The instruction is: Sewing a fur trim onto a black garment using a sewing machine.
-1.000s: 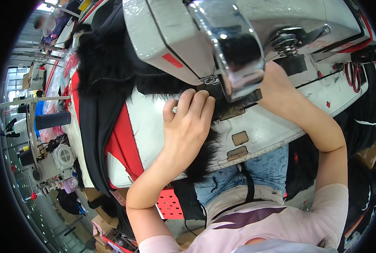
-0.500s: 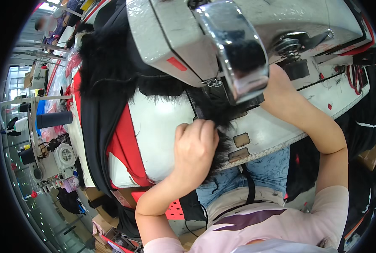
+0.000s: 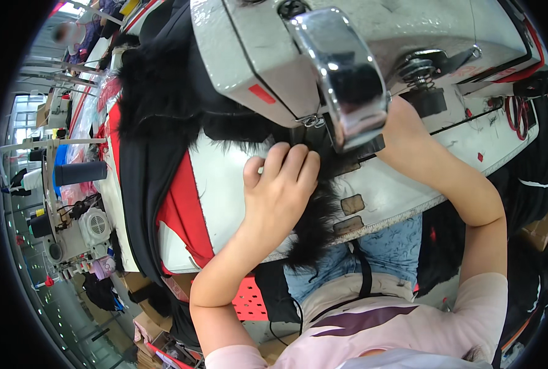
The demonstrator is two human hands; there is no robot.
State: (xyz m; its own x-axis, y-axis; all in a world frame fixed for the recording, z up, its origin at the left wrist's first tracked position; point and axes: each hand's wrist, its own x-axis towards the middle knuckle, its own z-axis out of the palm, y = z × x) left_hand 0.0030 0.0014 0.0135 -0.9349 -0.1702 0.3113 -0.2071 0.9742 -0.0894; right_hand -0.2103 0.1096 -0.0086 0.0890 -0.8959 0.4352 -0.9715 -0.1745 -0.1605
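A strip of black fur (image 3: 316, 227) runs under the head of a white sewing machine (image 3: 249, 67) and hangs over the near table edge. My left hand (image 3: 279, 181) is at the strip's left side, just before the needle area. Its fingers are bent down onto the fur, with the thumb tucked to the left; the fingertips are hidden. From the right, my right hand (image 3: 399, 126) reaches in behind the shiny metal guard (image 3: 341, 74). Only its wrist side shows, and its fingers are hidden. More black fur (image 3: 157, 92) lies to the left of the machine head.
Black cloth (image 3: 142, 209) and red cloth (image 3: 188, 215) drape over the left side of the white table (image 3: 403, 178). A spring tension knob (image 3: 420, 71) is on the machine. Red-handled scissors (image 3: 517, 117) lie at the right. Other machines and a person are far left.
My left hand has moved forward along the fur, toward the needle area. More of the fur's near end now shows. My right arm has barely moved.
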